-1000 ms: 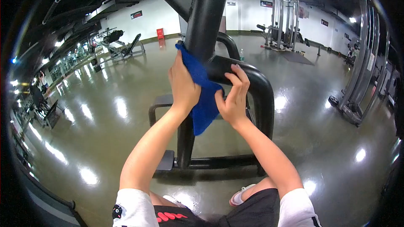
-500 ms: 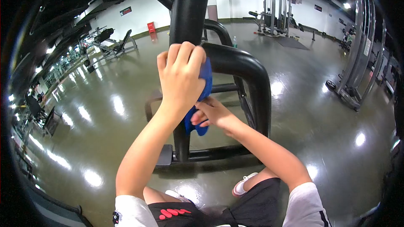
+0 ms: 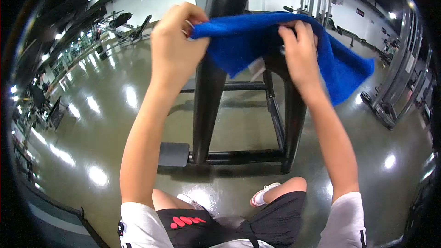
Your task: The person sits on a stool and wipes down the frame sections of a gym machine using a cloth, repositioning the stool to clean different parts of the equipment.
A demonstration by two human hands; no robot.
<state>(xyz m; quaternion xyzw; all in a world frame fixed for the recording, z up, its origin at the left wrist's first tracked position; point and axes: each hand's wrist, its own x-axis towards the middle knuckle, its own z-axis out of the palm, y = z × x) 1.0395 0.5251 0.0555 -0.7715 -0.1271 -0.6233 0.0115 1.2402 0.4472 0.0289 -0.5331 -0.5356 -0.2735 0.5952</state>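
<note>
1. Floor: glossy grey-green floor (image 3: 110, 133), reflecting the overhead lights in bright patches.
2. Machine: black tubular metal frame (image 3: 209, 101), directly in front of the seated person; one thick upright rises between the two hands, nearer the left.
3. Cloth: blue soft-fabric cloth (image 3: 250, 32), raised across the front of the upright. Its long axis runs roughly left to right, with the right end drooping outward and down. Contact with the bar behind cannot be told.
4. Right hand: bare right hand (image 3: 303, 57), fingers curled closed at the cloth's upper edge. It is the hand nearer the cloth's middle; material lies to both sides of these fingers, and the loose end hangs to their right.
5. Left hand: bare left hand (image 3: 177, 46), thumb and fingers pinched together on the cloth's left end. From these fingers the cloth extends rightward to the other hand.
6. Label: small pale flat strip (image 3: 256, 67), showing just below the cloth's lower edge between the hands; whether it is attached cannot be determined.
</note>
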